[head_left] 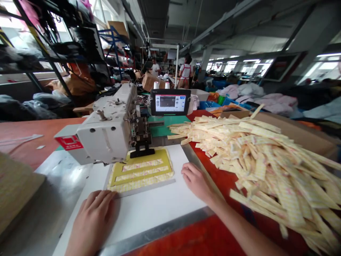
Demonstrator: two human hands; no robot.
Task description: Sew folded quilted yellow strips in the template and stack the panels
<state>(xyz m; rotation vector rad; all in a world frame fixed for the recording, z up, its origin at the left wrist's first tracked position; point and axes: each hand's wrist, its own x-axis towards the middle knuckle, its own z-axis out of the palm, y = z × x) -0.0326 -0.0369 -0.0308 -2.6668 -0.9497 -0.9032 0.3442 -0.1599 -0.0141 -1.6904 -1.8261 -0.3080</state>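
Note:
A yellow template (141, 163) with long slots lies on the white plate (157, 204) of a sewing machine (106, 129). Pale patterned fabric (145, 183) shows through its slots and past its edges. My left hand (96, 211) rests at the near left corner of the fabric, fingers extended and slightly bent, thumb mostly hidden. Right of the template, my right hand (195, 179) lies on the plate with fingers loosely curved and nothing visible in them. The machine's black presser frame (142, 151) is over the template's far edge.
A big heap of pale yellow fabric strips (255, 153) covers the right side of the red table (170, 238). A lit control screen (170, 102) stands behind the machine. Light fabric (16, 188) is stacked at left. Two people are in the background.

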